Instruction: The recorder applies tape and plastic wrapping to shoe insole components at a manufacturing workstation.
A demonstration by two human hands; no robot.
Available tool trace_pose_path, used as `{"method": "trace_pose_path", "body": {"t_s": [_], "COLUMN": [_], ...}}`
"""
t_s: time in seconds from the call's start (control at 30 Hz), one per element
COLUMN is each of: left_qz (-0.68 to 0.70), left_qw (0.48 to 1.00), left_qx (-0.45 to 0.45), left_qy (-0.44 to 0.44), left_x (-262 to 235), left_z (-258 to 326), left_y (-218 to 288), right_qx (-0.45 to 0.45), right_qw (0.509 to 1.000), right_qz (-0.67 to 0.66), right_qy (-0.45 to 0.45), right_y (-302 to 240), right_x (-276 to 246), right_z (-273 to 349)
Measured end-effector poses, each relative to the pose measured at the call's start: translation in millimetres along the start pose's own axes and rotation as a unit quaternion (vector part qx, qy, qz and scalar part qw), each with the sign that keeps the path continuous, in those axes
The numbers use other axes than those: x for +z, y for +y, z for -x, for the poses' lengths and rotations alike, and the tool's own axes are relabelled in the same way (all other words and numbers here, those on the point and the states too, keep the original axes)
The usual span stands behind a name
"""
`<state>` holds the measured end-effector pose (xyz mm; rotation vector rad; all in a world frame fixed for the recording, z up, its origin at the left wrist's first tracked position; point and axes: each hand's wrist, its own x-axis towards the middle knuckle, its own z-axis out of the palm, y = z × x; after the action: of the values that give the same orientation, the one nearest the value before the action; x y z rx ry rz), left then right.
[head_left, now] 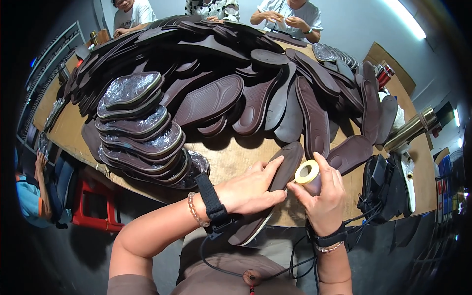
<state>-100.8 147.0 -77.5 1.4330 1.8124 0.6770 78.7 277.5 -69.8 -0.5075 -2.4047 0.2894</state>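
Under my left hand lies a dark brown shoe sole, slanting from the table toward my lap past the table's front edge. My thumb and fingers reach across its middle and hold it. In my right hand is a small roll of clear wrapping film with a pale yellow core end, gripped between thumb and fingers close beside the sole. Any film running between roll and sole is too faint to make out. A stack of film-wrapped soles stands left of my left hand.
A big heap of loose brown soles covers the middle and back of the table. At right are a black bag, cables and a brass-coloured cylinder. A red stool stands lower left. Several people are around the table.
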Motion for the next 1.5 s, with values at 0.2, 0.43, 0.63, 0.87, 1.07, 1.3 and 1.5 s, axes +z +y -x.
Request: {"method": "trace_pose_path", "body": {"t_s": [0.2, 0.43, 0.63, 0.87, 1.07, 1.3, 1.5], "left_qz": [0.025, -0.004, 0.002, 0.013, 0.026, 0.033, 0.058], "left_qw": [0.999, 1.0, 1.0, 1.0, 0.999, 0.999, 0.997], "left_qx": [0.021, 0.022, 0.027, 0.025, 0.028, 0.037, 0.037], "left_qy": [0.011, 0.008, 0.007, 0.001, -0.004, 0.019, 0.034], "left_x": [-3, 0, -1, -2, -2, -3, -10], "left_z": [-18, -16, -14, -13, -13, -19, -43], "left_y": [-1, 1, 3, 2, 1, -3, -9], "right_qx": [0.006, 0.005, 0.016, 0.009, 0.005, 0.0, 0.011], "right_qw": [0.988, 0.995, 0.995, 0.995, 0.995, 0.994, 0.999], "right_qz": [-0.14, -0.079, -0.064, -0.034, -0.015, 0.02, 0.005], "right_qy": [-0.071, 0.054, 0.077, 0.091, 0.103, 0.11, 0.043], "right_y": [15, 26, 28, 24, 22, 21, 19], "right_x": [-10, -7, 4, 11, 14, 21, 16], "right_z": [-6, -15, -13, -13, -13, -11, -15]}}
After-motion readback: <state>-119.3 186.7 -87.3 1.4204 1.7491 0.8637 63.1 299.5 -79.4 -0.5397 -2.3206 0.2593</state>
